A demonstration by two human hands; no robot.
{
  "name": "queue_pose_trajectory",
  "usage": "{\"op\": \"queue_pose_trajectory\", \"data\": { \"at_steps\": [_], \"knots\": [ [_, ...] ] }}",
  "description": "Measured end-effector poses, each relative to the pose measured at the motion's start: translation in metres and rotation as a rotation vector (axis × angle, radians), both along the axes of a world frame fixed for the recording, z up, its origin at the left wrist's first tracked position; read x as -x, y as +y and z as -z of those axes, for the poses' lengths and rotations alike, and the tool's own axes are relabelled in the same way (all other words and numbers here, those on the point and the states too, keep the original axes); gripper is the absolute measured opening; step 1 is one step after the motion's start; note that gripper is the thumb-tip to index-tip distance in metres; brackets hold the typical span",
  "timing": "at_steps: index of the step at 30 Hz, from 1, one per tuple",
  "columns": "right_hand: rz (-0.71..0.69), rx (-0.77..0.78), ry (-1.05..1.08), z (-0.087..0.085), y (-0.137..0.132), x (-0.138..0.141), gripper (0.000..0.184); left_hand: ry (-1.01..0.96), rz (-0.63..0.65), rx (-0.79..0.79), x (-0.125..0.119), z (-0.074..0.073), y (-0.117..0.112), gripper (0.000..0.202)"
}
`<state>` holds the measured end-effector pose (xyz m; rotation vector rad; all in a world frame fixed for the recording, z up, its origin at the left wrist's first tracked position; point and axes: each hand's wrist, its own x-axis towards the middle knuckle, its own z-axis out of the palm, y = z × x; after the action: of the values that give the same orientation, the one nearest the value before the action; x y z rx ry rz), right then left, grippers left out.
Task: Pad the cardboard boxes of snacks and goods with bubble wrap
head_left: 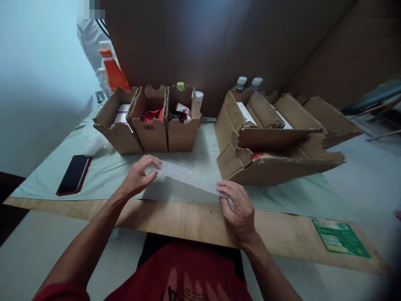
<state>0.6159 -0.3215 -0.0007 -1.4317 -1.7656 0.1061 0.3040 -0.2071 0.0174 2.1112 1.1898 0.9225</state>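
A strip of clear bubble wrap (188, 176) is stretched between my two hands, a little above the front of the cloth-covered table. My left hand (140, 173) pinches its left end between thumb and fingers. At the right end, slightly nearer to me, my right hand (236, 205) grips the other edge. The strip slants down from left to right and looks flat. Beyond it stand cardboard boxes, the nearest being an open box (282, 169) just past my right hand.
Three open cardboard boxes (153, 140) holding packets stand at the back left. Behind them are an orange bottle (114, 71) and other bottles. A black phone (73, 174) and crumpled clear plastic (95, 144) lie on the left. A green card (341, 237) is on the wooden edge at right.
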Motion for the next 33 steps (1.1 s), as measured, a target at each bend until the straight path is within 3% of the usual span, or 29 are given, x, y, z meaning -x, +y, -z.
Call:
{"op": "queue_pose_trajectory", "data": {
  "at_steps": [3, 6, 9, 13, 15, 17, 20, 23, 29, 33],
  "knots": [
    [-0.129, 0.065, -0.237, 0.015, -0.005, -0.016, 0.032, 0.224, 0.103, -0.080, 0.024, 0.021, -0.022, 0.028],
    [-0.124, 0.152, -0.341, 0.029, -0.010, -0.026, 0.032, 0.356, 0.131, -0.079, 0.032, 0.035, -0.046, 0.054],
    [-0.093, 0.180, -0.367, 0.029, 0.001, -0.005, 0.041, 0.406, 0.101, -0.189, 0.007, 0.039, -0.058, 0.063],
    [-0.282, 0.258, -0.482, 0.033, 0.033, 0.051, 0.052, 0.545, 0.187, -0.220, -0.040, 0.052, -0.054, 0.070],
    [-0.347, 0.268, -0.532, 0.044, 0.040, 0.061, 0.053, 0.623, 0.187, -0.175, -0.045, 0.062, -0.050, 0.070],
    [-0.322, 0.261, -0.562, 0.055, 0.034, 0.047, 0.052, 0.665, 0.161, -0.144, -0.037, 0.069, -0.050, 0.069],
    [-0.185, 0.242, -0.577, 0.064, 0.007, 0.002, 0.051, 0.648, 0.152, -0.108, -0.014, 0.069, -0.054, 0.062],
    [-0.109, 0.195, -0.590, 0.059, -0.015, -0.030, 0.049, 0.584, 0.162, -0.073, 0.000, 0.062, -0.053, 0.051],
    [-0.248, 0.131, -0.593, 0.049, 0.001, -0.017, 0.035, 0.547, 0.172, -0.076, -0.002, 0.052, -0.038, 0.044],
    [-0.272, 0.127, -0.363, 0.033, 0.011, -0.011, 0.032, 0.461, 0.166, -0.110, 0.002, 0.048, -0.033, 0.032]
  ]
}}
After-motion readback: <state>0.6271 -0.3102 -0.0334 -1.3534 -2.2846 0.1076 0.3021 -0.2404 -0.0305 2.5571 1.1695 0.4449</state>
